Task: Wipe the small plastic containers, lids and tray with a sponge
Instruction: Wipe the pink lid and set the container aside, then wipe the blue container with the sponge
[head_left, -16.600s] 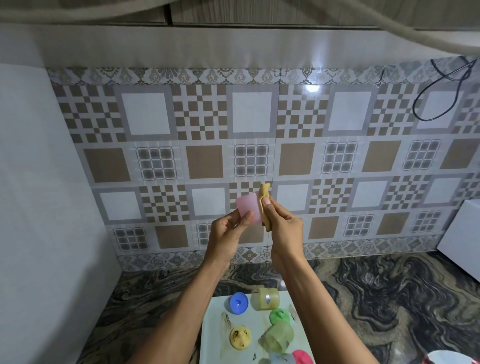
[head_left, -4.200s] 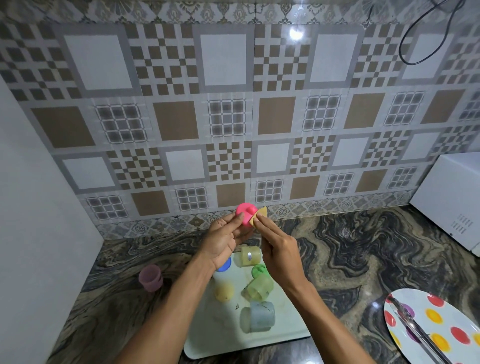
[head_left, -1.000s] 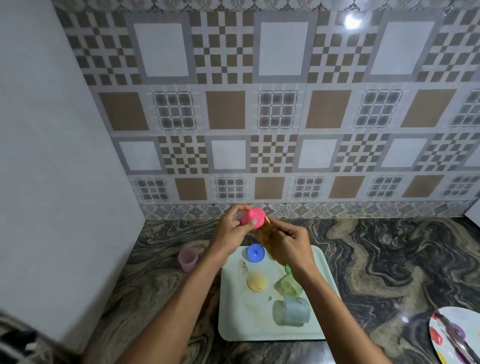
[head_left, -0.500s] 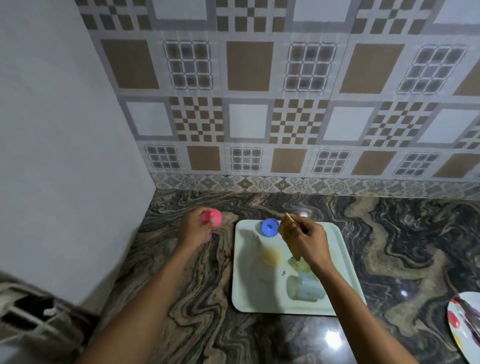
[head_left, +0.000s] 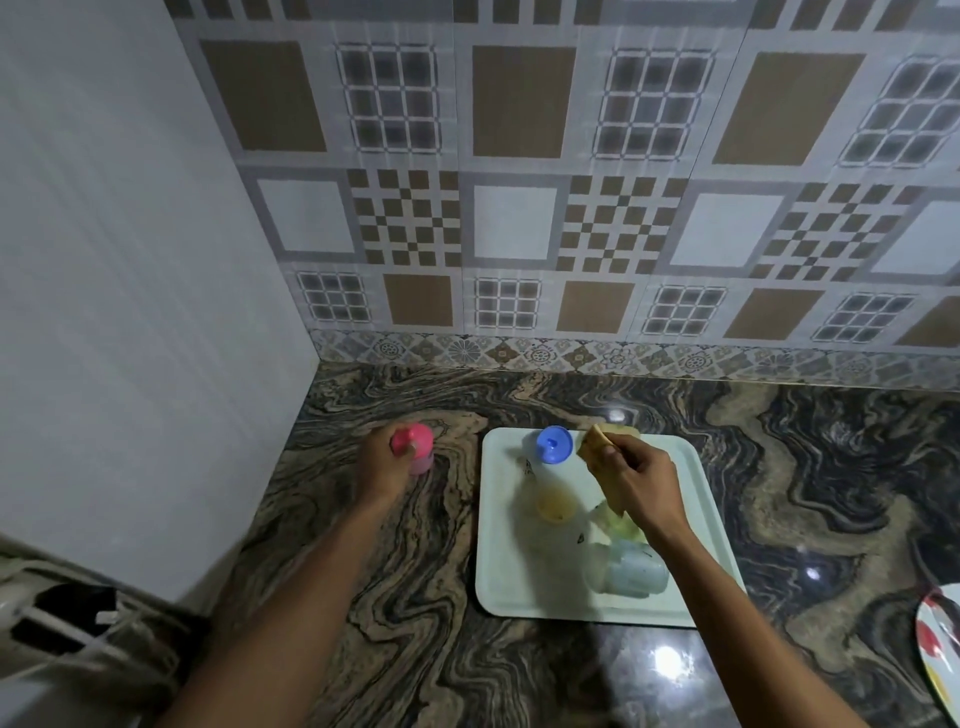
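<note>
As left hand (head_left: 382, 467) caps, right hand (head_left: 636, 480) hovers

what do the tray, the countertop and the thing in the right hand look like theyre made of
The tray looks like smooth pale plastic or melamine: an even matte face with a raised rim. The countertop seems polished stone, marble or granite, with swirling dark and tan veins and sharp lamp glints. The sponge in the right hand looks like soft tan foam, dull and slightly creased, though motion blur hides its texture.

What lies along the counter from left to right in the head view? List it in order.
left hand → pink lid on the pink container → blue lid → sponge in the right hand → spotted plate
</note>
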